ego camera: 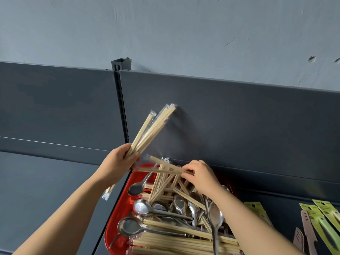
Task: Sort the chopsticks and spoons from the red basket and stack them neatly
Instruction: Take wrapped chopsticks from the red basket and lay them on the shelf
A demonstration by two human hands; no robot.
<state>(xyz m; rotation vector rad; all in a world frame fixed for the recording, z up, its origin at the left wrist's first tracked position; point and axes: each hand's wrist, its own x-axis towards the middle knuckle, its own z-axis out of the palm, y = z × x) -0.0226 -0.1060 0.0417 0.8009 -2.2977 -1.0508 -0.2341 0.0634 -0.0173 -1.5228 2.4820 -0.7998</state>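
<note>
The right hand [200, 174] pinches a few wrapped chopsticks [165, 167] at one end, holding them just above the red basket [117, 214]. To do this step well, draw them clear of the spoons [143, 207] tangled beneath, turn them to run the same way as the bundle [150, 127], then slide them in with the ends level. The left hand [119, 159] grips that bundle low down, fingers curled round it, tips fanning up and right. Both forearms reach forward: the left is raised beside the basket's far corner, and the right is angled over the heap on the grey shelf [46, 181].
</note>
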